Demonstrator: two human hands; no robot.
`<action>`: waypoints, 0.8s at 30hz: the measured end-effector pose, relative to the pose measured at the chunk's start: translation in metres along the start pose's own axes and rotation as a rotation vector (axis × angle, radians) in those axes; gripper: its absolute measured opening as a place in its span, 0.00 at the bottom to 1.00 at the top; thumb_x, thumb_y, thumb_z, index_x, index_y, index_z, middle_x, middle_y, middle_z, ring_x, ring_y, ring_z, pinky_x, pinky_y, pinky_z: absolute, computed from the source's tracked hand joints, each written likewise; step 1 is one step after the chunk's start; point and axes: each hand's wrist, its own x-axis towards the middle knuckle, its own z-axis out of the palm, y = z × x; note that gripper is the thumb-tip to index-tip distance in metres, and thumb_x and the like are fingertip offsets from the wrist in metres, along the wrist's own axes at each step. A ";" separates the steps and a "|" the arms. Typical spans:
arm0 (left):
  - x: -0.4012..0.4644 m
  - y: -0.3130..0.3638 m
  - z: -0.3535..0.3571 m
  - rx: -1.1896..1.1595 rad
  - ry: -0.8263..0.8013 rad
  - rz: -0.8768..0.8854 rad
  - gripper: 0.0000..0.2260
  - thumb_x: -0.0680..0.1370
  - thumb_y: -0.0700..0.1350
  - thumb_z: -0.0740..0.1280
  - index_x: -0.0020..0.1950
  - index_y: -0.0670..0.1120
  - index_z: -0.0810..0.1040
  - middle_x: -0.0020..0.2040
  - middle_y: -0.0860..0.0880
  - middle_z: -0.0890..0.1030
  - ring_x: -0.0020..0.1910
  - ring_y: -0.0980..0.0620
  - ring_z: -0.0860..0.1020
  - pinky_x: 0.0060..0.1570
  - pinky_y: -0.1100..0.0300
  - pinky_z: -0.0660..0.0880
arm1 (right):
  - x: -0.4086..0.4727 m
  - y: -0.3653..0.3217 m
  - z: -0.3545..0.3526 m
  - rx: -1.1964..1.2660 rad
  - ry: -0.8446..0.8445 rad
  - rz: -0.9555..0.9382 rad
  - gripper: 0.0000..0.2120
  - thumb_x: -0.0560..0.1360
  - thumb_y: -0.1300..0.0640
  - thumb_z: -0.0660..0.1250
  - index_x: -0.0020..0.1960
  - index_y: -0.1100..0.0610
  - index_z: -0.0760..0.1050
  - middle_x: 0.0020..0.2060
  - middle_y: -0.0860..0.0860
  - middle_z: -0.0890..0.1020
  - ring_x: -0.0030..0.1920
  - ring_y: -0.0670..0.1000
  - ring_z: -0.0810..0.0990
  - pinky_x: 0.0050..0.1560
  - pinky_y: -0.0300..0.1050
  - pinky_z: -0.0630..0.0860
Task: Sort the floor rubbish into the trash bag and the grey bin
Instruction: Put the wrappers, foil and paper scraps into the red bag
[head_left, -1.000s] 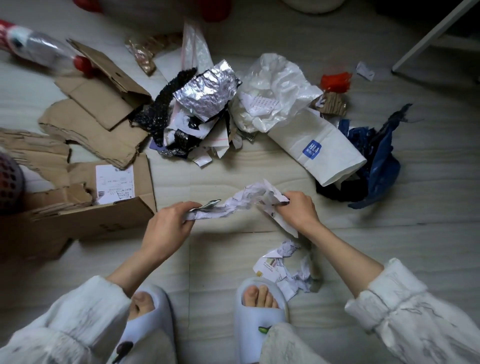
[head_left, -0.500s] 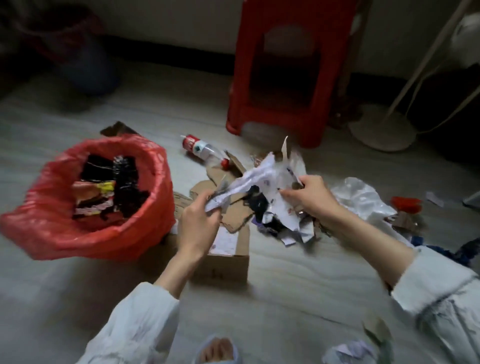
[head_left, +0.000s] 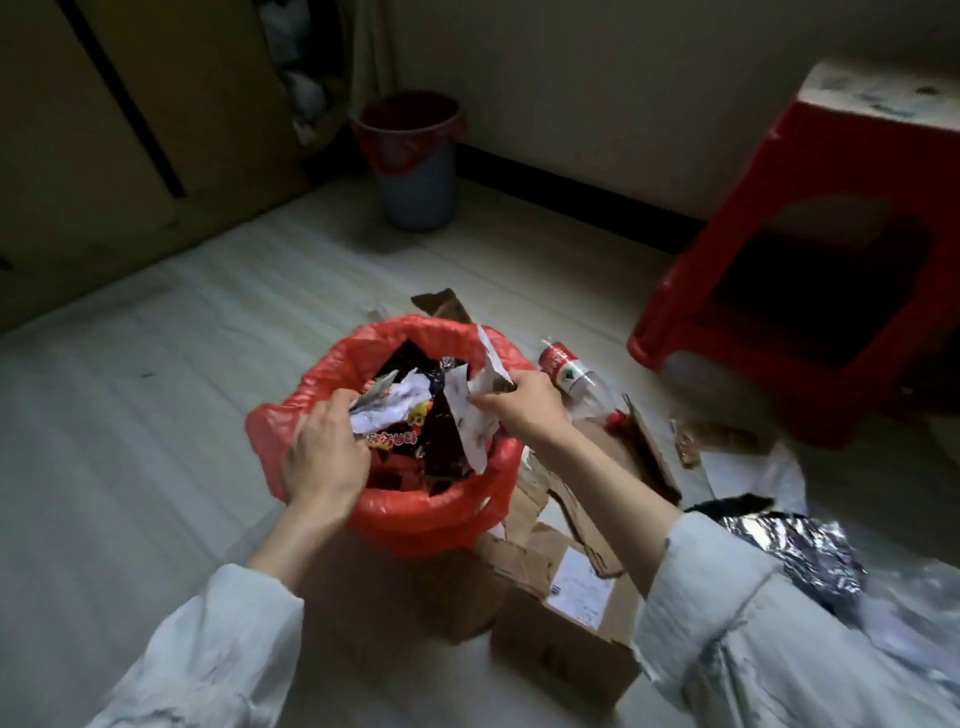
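Now the crumpled paper (head_left: 470, 415) is over the red trash bag (head_left: 415, 519), lifted from the floor.
Left hand (head_left: 324, 457) and right hand (head_left: 524, 408) each pinch an end; only the drop remains.

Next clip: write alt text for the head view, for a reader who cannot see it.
Both hands hold crumpled white paper over the open red plastic trash bag on the floor: the left hand at the near rim, the right hand pinching a strip. Torn brown cardboard lies beside the bag; a grey bin stands by the wall.
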 end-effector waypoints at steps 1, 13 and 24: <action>0.004 -0.002 0.002 0.063 -0.061 0.022 0.22 0.72 0.35 0.61 0.66 0.47 0.69 0.60 0.40 0.75 0.60 0.38 0.71 0.57 0.46 0.69 | 0.005 0.003 0.006 0.005 0.011 0.019 0.08 0.69 0.58 0.71 0.46 0.60 0.78 0.39 0.55 0.81 0.42 0.55 0.80 0.46 0.52 0.80; -0.013 0.017 0.024 -0.291 -0.307 0.221 0.22 0.75 0.38 0.62 0.70 0.43 0.66 0.69 0.43 0.68 0.69 0.45 0.66 0.66 0.55 0.61 | -0.033 0.020 -0.016 -0.130 -0.034 0.003 0.22 0.77 0.57 0.62 0.70 0.57 0.66 0.64 0.56 0.75 0.60 0.55 0.76 0.59 0.54 0.76; -0.139 0.138 0.054 -0.463 -0.530 0.706 0.14 0.77 0.37 0.62 0.62 0.45 0.74 0.58 0.47 0.77 0.57 0.50 0.75 0.56 0.61 0.69 | -0.168 0.100 -0.166 -0.343 -0.023 0.205 0.11 0.78 0.54 0.60 0.54 0.57 0.78 0.46 0.52 0.82 0.49 0.53 0.82 0.48 0.45 0.76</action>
